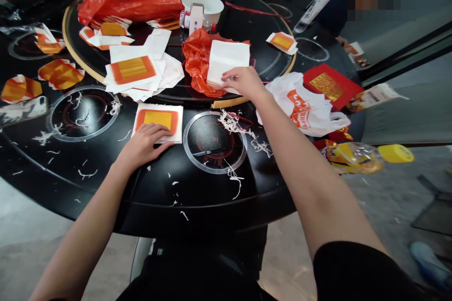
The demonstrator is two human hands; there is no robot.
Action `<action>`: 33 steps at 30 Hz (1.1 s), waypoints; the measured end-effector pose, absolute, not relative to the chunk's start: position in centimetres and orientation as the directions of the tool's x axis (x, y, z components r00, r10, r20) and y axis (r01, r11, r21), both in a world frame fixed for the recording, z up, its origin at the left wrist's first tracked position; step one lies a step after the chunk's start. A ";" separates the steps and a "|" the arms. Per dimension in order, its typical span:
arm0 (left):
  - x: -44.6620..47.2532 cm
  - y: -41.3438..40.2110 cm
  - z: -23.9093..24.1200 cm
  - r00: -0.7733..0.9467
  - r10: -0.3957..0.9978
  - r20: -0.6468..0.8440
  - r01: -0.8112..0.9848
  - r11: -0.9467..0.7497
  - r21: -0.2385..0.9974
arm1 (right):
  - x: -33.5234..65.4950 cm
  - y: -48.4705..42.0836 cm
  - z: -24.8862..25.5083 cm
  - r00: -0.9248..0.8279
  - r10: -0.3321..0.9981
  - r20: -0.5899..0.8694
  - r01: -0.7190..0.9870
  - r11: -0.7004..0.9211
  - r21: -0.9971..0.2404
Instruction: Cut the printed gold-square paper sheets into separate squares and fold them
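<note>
My left hand lies on a small stack of joss paper, white-edged with an orange border and gold centre, near the table's front. Its fingers are stretched over the top sheet and the thumb is apart. Farther back, my right hand pinches the lower edge of a stack of white paper. That stack lies on a crumpled red plastic bag. How many sheets the fingertips hold is hidden. Left of it, loose joss sheets are piled, one gold side up.
Folded gold papers and a phone lie at left. A large red bag, white bowl and box stand at the back. On the right are a white bag and bottle. Paper shreds litter the table.
</note>
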State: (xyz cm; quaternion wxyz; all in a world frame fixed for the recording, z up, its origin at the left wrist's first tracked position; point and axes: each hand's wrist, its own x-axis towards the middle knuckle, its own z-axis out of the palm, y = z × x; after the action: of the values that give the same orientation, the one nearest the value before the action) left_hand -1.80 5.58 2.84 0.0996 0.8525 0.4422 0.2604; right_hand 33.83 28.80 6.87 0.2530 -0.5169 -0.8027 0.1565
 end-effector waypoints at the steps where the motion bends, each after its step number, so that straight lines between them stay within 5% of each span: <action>1: -1.8 5.6 2.8 0.473 0.804 0.359 0.701 -0.591 0.400 | 33.8 28.8 6.9 -0.335 0.910 0.242 0.751 0.414 -0.514; 33: -1.8 5.5 3.0 0.486 0.794 0.365 0.705 -0.603 0.374 | 33.7 28.6 6.7 -0.373 0.884 0.283 0.764 0.466 -0.447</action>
State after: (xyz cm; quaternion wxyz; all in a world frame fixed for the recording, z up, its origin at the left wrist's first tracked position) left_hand -1.80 5.48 3.02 0.0871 0.8575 0.4370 0.2572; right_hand 33.74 28.56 6.71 0.2471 -0.5025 -0.8196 0.1211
